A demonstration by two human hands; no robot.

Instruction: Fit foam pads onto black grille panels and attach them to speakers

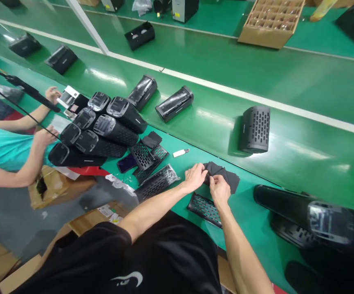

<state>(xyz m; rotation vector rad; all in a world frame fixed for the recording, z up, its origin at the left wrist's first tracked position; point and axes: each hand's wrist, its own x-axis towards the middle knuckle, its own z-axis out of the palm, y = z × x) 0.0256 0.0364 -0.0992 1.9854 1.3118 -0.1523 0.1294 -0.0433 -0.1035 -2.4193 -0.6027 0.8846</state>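
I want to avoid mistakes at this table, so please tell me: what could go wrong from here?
The black sheets overlap, so the left hand and right hand might lift two together. The perforated panel lies close beside the right forearm, which could bump it.

Before me lie sheets; from them, speakers cluster at ten o'clock, a lone speaker at one, a grille at seven.

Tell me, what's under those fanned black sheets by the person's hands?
Green tabletop shows around the black sheets, whose edge the left hand and right hand touch; whatever lies directly beneath them is covered.
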